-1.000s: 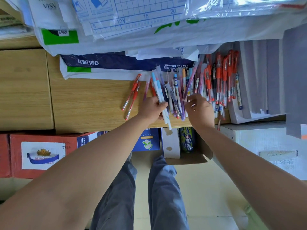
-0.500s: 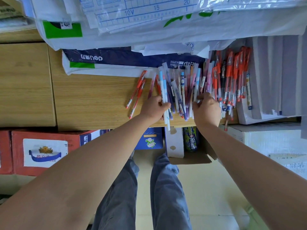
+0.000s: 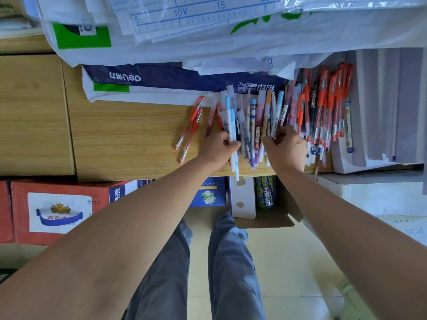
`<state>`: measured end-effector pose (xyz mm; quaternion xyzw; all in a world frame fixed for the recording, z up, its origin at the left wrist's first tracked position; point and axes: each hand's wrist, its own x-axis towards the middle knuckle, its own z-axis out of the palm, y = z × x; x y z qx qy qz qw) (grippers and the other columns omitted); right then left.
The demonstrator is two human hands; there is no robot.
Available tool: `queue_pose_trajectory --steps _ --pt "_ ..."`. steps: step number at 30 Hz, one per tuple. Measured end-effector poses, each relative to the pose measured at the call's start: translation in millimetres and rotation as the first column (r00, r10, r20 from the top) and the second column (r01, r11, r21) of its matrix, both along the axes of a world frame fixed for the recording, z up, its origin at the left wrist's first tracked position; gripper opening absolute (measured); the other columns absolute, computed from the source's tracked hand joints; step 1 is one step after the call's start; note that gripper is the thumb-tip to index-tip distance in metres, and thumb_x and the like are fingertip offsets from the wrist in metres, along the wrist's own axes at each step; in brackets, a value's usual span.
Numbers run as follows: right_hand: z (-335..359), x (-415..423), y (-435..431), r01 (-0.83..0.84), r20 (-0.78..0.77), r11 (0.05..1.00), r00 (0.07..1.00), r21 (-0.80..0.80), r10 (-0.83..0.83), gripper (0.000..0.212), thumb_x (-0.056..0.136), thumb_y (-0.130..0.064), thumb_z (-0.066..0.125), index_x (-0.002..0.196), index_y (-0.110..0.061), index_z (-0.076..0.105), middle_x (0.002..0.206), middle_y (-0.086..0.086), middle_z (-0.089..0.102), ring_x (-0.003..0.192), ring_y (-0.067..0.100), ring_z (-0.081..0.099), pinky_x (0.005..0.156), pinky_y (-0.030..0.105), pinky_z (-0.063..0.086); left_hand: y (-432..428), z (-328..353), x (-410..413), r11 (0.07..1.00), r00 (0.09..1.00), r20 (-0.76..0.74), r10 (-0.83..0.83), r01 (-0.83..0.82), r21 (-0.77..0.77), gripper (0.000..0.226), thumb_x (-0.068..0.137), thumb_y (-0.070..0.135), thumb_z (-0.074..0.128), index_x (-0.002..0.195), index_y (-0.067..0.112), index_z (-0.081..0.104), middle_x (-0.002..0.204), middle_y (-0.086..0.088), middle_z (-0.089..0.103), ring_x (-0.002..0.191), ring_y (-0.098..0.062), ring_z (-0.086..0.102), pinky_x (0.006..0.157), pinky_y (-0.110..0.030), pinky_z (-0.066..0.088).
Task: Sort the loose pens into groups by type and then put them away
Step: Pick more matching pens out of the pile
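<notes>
**Both hands in the pens, middle of the frame**

My left hand [image 3: 217, 150] is clenched round a few white-and-blue pens [image 3: 231, 116]. They stick up above my fingers, and one pokes out below my palm, past the near edge of the worktop [image 3: 127, 139]. My right hand [image 3: 287, 150] is just to the right of it, apart from it. Its fingers are curled, and thumb and fingertips pinch the lower ends of some of the mixed pens [image 3: 254, 116]. That pile of mostly clear-wrapped pens fans out on the worktop between my two hands and above them.

Right of the pile, a thick bunch of red pens [image 3: 322, 105] lies side by side. It lies partly on the worktop, and its right edge is on a stack of grey paper [image 3: 392, 100] at the right of the frame. Left of my left hand, two red pens [image 3: 188, 123] lie alone on the bare wood, slanted and nearly parallel, close together.

Above the pens, a navy-wrapped paper pack [image 3: 161, 76] lies under loose white sheets and plastic that fill the top of the frame. Below the worktop edge, a red box [image 3: 57, 188] sits at lower left. An open cardboard box [image 3: 265, 220] with a can [image 3: 265, 192] in it sits at centre, above my grey-blue trousers [image 3: 231, 262].
</notes>
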<state>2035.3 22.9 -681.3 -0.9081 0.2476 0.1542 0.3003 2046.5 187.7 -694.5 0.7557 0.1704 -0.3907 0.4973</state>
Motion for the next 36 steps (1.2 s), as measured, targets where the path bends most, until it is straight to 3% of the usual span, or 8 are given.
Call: queue_pose_trajectory --steps 5,8,11,16,19,23,30,36 --pt "1.9 -1.1 -1.4 -0.074 -0.016 0.997 0.997 -0.005 0.074 0.021 0.086 -0.017 0.059 0.103 -0.006 0.058 0.078 0.007 0.063 0.065 0.019 0.053 0.049 0.021 0.035 1.8 4.5 -0.3 0.999 1.000 0.006 0.028 -0.028 -0.016 0.018 0.096 0.018 0.056 0.104 0.003 0.060 0.082 -0.004 0.060 0.067 -0.011 0.065 0.045 -0.019 0.051" --pt "-3.1 -3.9 -2.9 -0.122 -0.039 0.986 0.992 -0.114 0.118 0.019 0.088 -0.020 0.061 0.099 -0.005 0.058 0.079 0.009 0.063 0.067 0.025 0.059 0.056 0.027 0.044 2.7 4.2 -0.1 1.000 1.000 0.019 0.022 -0.022 -0.007 0.012 0.095 0.019 0.056 0.100 0.008 0.060 0.088 -0.012 0.063 0.071 -0.021 0.067 0.047 -0.022 0.052" --pt "-5.8 -2.9 2.0 -0.185 -0.081 0.971 0.981 -0.153 0.174 0.021 0.089 -0.024 0.063 0.098 -0.006 0.059 0.079 0.009 0.065 0.066 0.025 0.058 0.056 0.026 0.042 4.1 2.8 -0.9 1.000 1.000 0.019 0.020 -0.020 0.003 0.012 0.094 0.020 0.057 0.096 0.009 0.060 0.096 -0.021 0.066 0.080 -0.031 0.070 0.052 -0.029 0.054" --pt "-8.5 -3.6 8.3 -0.174 -0.045 0.978 0.985 -0.116 0.170 0.014 0.089 -0.019 0.058 0.089 -0.005 0.057 0.067 0.007 0.059 0.056 0.023 0.054 0.046 0.019 0.030 4.7 4.5 -2.3 1.000 1.000 0.018 0.025 -0.025 -0.008 0.015 0.094 0.019 0.057 0.101 0.005 0.060 0.079 -0.005 0.064 0.077 -0.026 0.069 0.054 -0.030 0.057" --pt "-3.3 -7.3 -2.5 -0.124 0.017 0.983 0.992 -0.134 0.127 0.013 0.087 -0.017 0.055 0.089 -0.004 0.058 0.064 0.007 0.059 0.053 0.024 0.054 0.048 0.022 0.038 7.0 3.2 -2.5 1.000 1.000 0.023 0.013 -0.014 0.019 0.019 0.094 0.021 0.058 0.103 0.004 0.061 0.092 -0.016 0.065 0.078 -0.028 0.069 0.053 -0.028 0.057" --pt "1.3 -12.4 -12.7 -0.153 -0.015 0.969 0.988 -0.194 0.153 0.013 0.088 -0.016 0.060 0.093 -0.004 0.063 0.068 0.005 0.058 0.058 0.023 0.055 0.053 0.026 0.043 7.9 2.5 -3.0 0.999 1.000 0.023 0.008 -0.009 0.036 0.023 0.094 0.021 0.058 0.103 0.001 0.061 0.099 -0.022 0.065 0.080 -0.030 0.069 0.056 -0.032 0.058" --pt "-8.5 -1.3 -1.0 -0.185 -0.128 0.965 0.978 -0.186 0.163 0.024 0.086 -0.029 0.069 0.088 -0.007 0.061 0.072 0.008 0.063 0.060 0.023 0.059 0.047 0.019 0.034 11.0 2.1 -5.1 0.999 0.999 0.031 -0.007 0.006 0.042 0.023 0.095 0.020 0.057 0.105 0.000 0.061 0.095 -0.018 0.067 0.079 -0.027 0.069 0.049 -0.024 0.055" --pt "-3.4 0.3 3.2 -0.234 -0.073 0.970 0.971 -0.068 0.229 0.018 0.088 -0.022 0.060 0.086 -0.004 0.057 0.059 0.003 0.052 0.049 0.016 0.045 0.043 0.019 0.029 12.4 3.6 -5.2 0.999 0.999 0.034 -0.004 0.003 0.040 0.019 0.095 0.020 0.057 0.103 0.003 0.060 0.080 -0.004 0.063 0.079 -0.027 0.069 0.050 -0.025 0.056"
